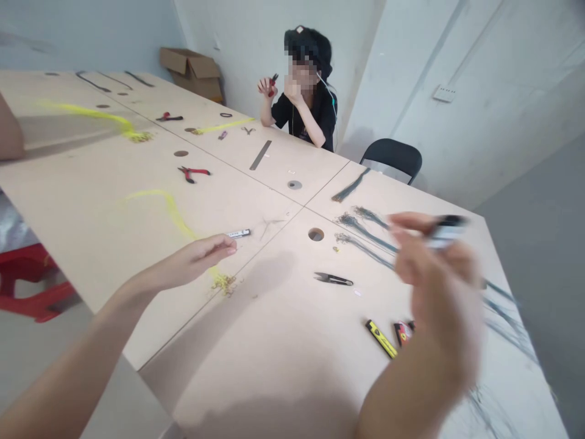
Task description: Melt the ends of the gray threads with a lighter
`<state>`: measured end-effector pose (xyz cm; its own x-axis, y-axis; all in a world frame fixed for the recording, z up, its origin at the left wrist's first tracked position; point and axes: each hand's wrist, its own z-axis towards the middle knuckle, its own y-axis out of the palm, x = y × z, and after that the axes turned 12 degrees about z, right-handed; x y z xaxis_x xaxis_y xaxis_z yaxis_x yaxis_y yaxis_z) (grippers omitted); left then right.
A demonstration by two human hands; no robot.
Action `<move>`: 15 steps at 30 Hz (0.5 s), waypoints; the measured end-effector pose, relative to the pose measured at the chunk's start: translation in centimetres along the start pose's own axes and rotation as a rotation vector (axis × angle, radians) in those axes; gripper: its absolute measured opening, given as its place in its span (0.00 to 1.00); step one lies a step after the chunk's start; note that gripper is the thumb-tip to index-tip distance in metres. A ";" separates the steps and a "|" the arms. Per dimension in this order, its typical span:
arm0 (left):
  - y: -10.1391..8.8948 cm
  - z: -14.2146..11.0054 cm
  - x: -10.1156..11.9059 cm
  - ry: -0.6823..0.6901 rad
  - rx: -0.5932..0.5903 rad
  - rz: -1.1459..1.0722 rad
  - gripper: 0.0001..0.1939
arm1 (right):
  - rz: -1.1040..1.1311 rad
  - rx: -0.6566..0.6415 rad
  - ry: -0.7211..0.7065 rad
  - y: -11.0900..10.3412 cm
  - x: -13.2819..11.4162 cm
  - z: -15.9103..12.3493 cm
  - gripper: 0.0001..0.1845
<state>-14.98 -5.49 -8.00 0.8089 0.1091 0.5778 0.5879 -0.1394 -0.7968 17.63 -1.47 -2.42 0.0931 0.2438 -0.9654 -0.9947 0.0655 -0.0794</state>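
My right hand (434, 292) is raised above the table at the right, blurred by motion, with its fingers closed on a black and white marker (445, 231). My left hand (196, 259) reaches out low over the table, fingers stretched flat and holding nothing. It hovers near a bundle of yellow wires (183, 225), and a second marker (239, 233) lies just beyond its fingertips. Black thread snips (333, 279) lie on the table between my hands. Bundles of dark wires (365, 238) lie fanned out under and behind my right hand.
A yellow tool (381, 339) and a red-black one (403, 332) lie near my right wrist. Red pliers (194, 173), a metal ruler (260, 155) and more yellow wire (100, 116) lie further off. A person (306, 91) sits opposite holding red pliers. A black chair (392, 157) stands at the far side.
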 end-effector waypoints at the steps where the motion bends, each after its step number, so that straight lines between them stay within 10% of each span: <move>1: -0.3 0.1 0.6 0.032 -0.007 -0.007 0.14 | 0.036 -0.095 0.008 1.3 0.2 0.3 0.11; 7: -1.6 1.5 5.6 0.319 -0.048 -0.008 0.17 | 0.158 -0.395 -0.127 6.6 1.5 1.0 0.05; 15: -0.4 4.1 13.0 0.530 0.010 -0.090 0.15 | 0.189 -0.223 -0.153 3.5 0.9 1.5 0.06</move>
<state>-4.73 0.00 -0.95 0.6495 -0.3918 0.6516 0.6569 -0.1424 -0.7404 14.26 0.47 -3.20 -0.1053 0.3748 -0.9211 -0.9785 -0.2043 0.0287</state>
